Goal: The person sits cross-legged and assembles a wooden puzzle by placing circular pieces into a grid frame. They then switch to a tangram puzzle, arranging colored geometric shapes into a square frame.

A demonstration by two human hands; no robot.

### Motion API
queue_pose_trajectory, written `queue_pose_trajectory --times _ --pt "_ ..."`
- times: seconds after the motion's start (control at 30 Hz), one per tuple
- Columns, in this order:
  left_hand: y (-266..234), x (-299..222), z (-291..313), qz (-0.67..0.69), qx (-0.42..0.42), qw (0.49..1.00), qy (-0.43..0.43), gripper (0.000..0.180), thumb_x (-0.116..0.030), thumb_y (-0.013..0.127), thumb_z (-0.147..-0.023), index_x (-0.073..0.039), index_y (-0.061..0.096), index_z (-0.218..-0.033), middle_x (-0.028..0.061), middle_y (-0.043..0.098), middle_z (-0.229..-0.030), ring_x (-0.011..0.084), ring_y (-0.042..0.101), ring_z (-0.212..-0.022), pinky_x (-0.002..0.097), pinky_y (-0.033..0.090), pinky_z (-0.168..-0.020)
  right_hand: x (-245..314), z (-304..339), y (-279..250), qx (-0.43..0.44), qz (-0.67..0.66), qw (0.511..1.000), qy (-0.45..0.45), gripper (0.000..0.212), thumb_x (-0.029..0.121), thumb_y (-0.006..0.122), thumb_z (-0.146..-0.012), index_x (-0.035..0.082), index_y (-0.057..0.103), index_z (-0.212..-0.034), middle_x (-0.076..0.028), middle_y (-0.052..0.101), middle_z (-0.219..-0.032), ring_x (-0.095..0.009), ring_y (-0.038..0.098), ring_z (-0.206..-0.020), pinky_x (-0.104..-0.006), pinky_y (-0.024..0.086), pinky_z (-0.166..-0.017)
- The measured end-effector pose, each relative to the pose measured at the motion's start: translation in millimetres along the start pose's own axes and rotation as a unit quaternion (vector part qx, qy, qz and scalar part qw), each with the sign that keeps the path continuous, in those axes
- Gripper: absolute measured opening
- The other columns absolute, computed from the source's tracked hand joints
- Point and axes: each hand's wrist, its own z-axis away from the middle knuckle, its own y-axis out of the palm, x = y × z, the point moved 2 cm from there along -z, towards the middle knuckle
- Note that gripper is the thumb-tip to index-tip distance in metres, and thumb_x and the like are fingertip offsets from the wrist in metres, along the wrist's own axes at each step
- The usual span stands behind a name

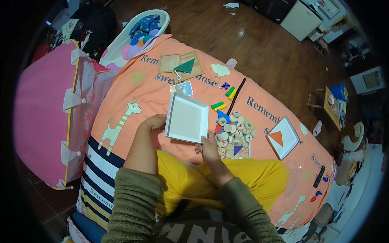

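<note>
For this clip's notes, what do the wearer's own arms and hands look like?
The left sleeve and right sleeve are olive green, ribbed and wrinkled, ending partway along the forearms. The left hand and right hand are bare, with no gloves.

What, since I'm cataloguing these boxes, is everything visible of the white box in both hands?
The shallow, four-sided white box looks like cardboard, with low walls and a plain off-white floor. Its open side faces the camera. The left hand holds its left side; the right hand its lower right corner. It is over orange bedding.
</note>
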Motion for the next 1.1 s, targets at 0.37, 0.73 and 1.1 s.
queue_pose_trajectory --times 0.37,0.73,1.1 --pt "30.5 -49.2 33.4 -0.268 -0.330 0.887 0.178 0.030 -0.022 0.063 -0.085 -0.002 0.058 -0.106 0.0158 0.052 -0.113 0.0293 0.064 -0.096 0.0394 0.050 -0.086 12.5 49.4 6.9 -0.055 0.587 0.789 -0.174 0.053 0.016 0.059 -0.088 -0.001 0.043 -0.135 -0.020 0.053 -0.121 -0.037 0.059 -0.102 -0.0473 0.052 -0.077" --pt "46.8 -56.7 37.4 -0.131 -0.193 0.938 0.258 0.022 -0.010 0.058 -0.087 0.000 0.061 -0.106 0.0104 0.062 -0.097 0.0190 0.061 -0.086 0.0311 0.050 -0.077 51.3 28.4 -34.7 -0.071 0.702 0.682 -0.191 0.035 0.007 0.062 -0.082 0.007 0.057 -0.117 -0.015 0.053 -0.113 -0.035 0.059 -0.094 -0.0463 0.052 -0.073" --pt "12.7 -36.4 73.0 0.034 -0.179 0.967 0.179 0.029 -0.018 0.056 -0.094 0.001 0.055 -0.116 0.0068 0.063 -0.098 0.0151 0.061 -0.087 0.0298 0.050 -0.074 17.4 28.0 0.3 0.028 0.304 0.936 -0.173 0.037 -0.001 0.060 -0.085 0.002 0.053 -0.121 -0.007 0.062 -0.093 -0.012 0.060 -0.078 -0.0260 0.048 -0.067"
